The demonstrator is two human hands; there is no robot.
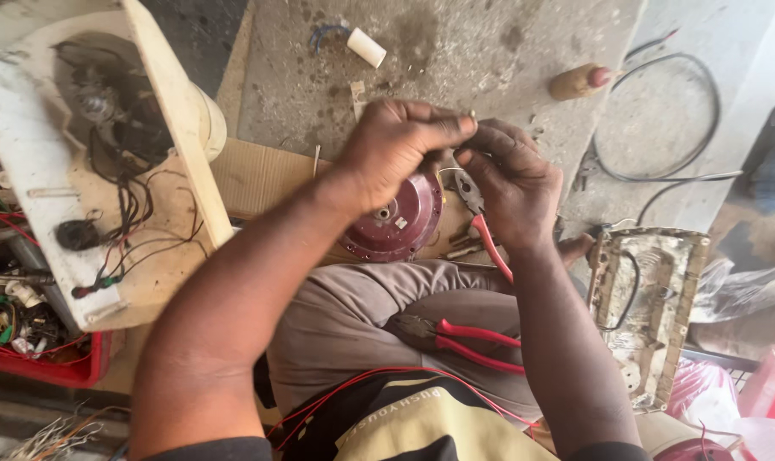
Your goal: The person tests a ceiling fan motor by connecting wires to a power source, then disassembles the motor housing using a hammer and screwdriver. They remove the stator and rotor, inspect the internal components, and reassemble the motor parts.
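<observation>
A big cream-white appliance housing leans at the left, its open back showing a dark motor and a tangle of black and red wires. Beneath it sits a red crate stuffed with more wire and small parts. A flat sheet of cardboard lies on the stained concrete floor ahead of the person's knees. To the right rests a battered metal tray, with a black cable looped on the floor above it. At the centre, a round maroon motor cover stands tilted on the cardboard just past the knees, partly hidden by the hands. The left hand hovers over its upper edge, fingers curled with thumb and forefinger pinched together on what looks like a thin wire end, too small to be sure. The right hand meets it fingertip to fingertip, its fingers wrapped around a pair of red-handled pliers whose jaws point up toward the pinch. A second pair of red-handled cutters lies loose on the person's lap. Farther off on the floor are a brown bottle with a red cap and a small white tube.
</observation>
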